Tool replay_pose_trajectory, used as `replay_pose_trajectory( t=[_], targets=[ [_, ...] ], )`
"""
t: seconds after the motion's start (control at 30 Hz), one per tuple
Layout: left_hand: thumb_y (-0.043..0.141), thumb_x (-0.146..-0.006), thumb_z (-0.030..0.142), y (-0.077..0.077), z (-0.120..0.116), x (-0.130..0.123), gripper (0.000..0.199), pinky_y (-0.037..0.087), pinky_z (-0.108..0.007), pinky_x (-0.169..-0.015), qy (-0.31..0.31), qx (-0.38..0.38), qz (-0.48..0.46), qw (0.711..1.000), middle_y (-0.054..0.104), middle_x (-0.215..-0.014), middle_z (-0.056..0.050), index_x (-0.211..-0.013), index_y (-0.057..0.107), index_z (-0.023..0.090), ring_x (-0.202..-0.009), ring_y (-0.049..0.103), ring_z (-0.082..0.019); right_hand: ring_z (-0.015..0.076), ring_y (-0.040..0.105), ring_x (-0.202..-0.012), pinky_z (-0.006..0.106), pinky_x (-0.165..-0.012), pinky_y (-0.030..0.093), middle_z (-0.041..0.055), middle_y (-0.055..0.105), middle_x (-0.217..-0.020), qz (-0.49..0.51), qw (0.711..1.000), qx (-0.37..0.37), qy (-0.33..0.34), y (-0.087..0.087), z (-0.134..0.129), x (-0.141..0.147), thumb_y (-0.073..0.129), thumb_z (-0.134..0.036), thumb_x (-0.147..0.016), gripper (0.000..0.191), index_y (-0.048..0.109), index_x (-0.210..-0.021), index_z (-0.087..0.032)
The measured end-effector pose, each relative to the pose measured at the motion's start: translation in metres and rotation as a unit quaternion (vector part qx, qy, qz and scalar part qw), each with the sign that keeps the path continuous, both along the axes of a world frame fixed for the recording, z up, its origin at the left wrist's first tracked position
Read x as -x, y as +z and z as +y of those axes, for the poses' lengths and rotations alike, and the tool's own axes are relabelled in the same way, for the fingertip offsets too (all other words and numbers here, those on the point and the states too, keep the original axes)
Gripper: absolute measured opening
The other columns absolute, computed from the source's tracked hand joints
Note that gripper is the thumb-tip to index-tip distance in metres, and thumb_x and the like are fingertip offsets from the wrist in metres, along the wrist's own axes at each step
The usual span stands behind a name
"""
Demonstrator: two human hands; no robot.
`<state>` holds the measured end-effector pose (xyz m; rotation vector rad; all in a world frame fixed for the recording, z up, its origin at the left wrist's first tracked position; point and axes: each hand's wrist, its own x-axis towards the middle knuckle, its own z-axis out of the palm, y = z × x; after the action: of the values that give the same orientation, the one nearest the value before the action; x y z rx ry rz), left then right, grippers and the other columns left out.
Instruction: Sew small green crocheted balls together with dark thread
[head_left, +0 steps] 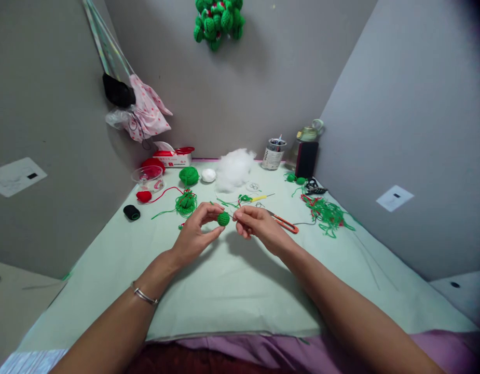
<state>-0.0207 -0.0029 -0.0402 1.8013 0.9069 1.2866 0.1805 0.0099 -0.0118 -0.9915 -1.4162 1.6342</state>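
Observation:
A small green crocheted ball [223, 219] is pinched between the thumb and fingers of my left hand [199, 231], above the middle of the table. Just to its right, my right hand [255, 224] has its fingertips closed on a thin dark needle-like tool [231, 216] that points at the ball. Whether its tip is inside the ball is too small to tell. Behind the hands lie a yellow-handled crochet hook [259, 198] and bits of green yarn [245, 198]. Orange-handled scissors [286, 225] rest beside my right hand, partly hidden by it.
White stuffing [235, 169], a green yarn ball [189, 175] and a clear tub [147, 179] stand at the back. Tangled green yarn [186, 202] lies left, more yarn scraps [327, 214] right. A tin of pens [274, 154] and a phone [306, 160] stand back right.

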Motion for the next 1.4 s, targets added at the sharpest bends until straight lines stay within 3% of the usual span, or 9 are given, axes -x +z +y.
replay_pose_trajectory(
  t=[0.1, 0.23, 0.37, 0.47, 0.9, 1.13, 1.4],
  targets=[
    [0.067, -0.086, 0.017, -0.006, 0.002, 0.000, 0.023, 0.051, -0.038, -0.100, 0.017, -0.024, 0.014, 0.999, 0.061, -0.109, -0.005, -0.106, 0.057, 0.021, -0.104, 0.063, -0.019, 0.0038, 0.047, -0.048, 0.017, -0.050, 0.037, -0.0034, 0.061, -0.060, 0.034, 0.999, 0.025, 0.013, 0.005, -0.003, -0.002, 0.075, -0.041, -0.081, 0.029, 0.064, -0.079, -0.014],
    [0.066, -0.085, 0.012, -0.006, 0.002, 0.000, 0.036, 0.052, -0.036, -0.098, 0.034, -0.074, 0.049, 0.995, 0.060, -0.113, -0.005, -0.118, 0.055, 0.023, -0.105, 0.063, -0.018, 0.0051, 0.053, -0.053, 0.018, -0.054, 0.041, -0.0008, 0.066, -0.066, 0.050, 0.997, 0.025, 0.052, 0.006, -0.007, 0.000, 0.077, -0.039, -0.080, 0.027, 0.068, -0.084, -0.014],
    [0.065, -0.084, 0.011, -0.001, 0.001, 0.000, 0.032, 0.053, -0.034, -0.092, 0.044, -0.114, 0.076, 0.990, 0.060, -0.105, -0.004, -0.114, 0.058, 0.022, -0.100, 0.061, -0.018, 0.0044, 0.051, -0.050, 0.017, -0.052, 0.040, -0.0012, 0.065, -0.064, 0.062, 0.997, 0.021, 0.036, 0.004, -0.007, 0.001, 0.077, -0.038, -0.081, 0.026, 0.070, -0.085, -0.014],
    [0.064, -0.084, 0.010, 0.000, 0.000, -0.001, 0.026, 0.052, -0.032, -0.086, 0.045, -0.119, 0.092, 0.988, 0.059, -0.097, -0.003, -0.108, 0.060, 0.020, -0.094, 0.060, -0.017, 0.0039, 0.050, -0.048, 0.016, -0.050, 0.038, -0.0015, 0.065, -0.063, 0.072, 0.996, 0.040, 0.028, 0.003, -0.005, 0.000, 0.079, -0.038, -0.080, 0.026, 0.070, -0.084, -0.014],
    [0.060, -0.084, 0.014, -0.008, 0.001, -0.004, 0.014, 0.049, -0.033, -0.074, 0.080, -0.095, 0.177, 0.976, 0.055, -0.096, -0.003, -0.094, 0.054, 0.020, -0.081, 0.058, -0.017, 0.0029, 0.042, -0.044, 0.016, -0.045, 0.034, -0.0038, 0.058, -0.057, 0.069, 0.992, 0.105, 0.002, -0.003, 0.000, 0.008, 0.086, -0.035, -0.070, 0.030, 0.071, -0.083, -0.013],
    [0.064, -0.080, 0.009, -0.003, 0.003, -0.003, 0.032, 0.051, -0.032, -0.085, 0.078, -0.029, 0.038, 0.996, 0.060, -0.102, -0.004, -0.109, 0.062, 0.021, -0.088, 0.060, -0.015, 0.0042, 0.047, -0.046, 0.017, -0.047, 0.036, -0.0023, 0.063, -0.061, 0.047, 0.996, 0.069, 0.014, -0.003, -0.004, 0.007, 0.080, -0.037, -0.077, 0.028, 0.069, -0.088, -0.014],
    [0.075, -0.080, 0.023, 0.005, 0.001, -0.001, 0.028, 0.051, -0.028, -0.083, 0.012, 0.113, -0.153, 0.982, 0.063, -0.101, -0.002, -0.104, 0.061, 0.020, -0.090, 0.062, -0.015, 0.0093, 0.054, -0.054, 0.022, -0.056, 0.045, 0.0001, 0.066, -0.066, -0.067, 0.985, -0.158, 0.000, 0.001, -0.023, 0.018, 0.063, -0.035, -0.090, 0.020, 0.067, -0.092, -0.016]
  ],
)
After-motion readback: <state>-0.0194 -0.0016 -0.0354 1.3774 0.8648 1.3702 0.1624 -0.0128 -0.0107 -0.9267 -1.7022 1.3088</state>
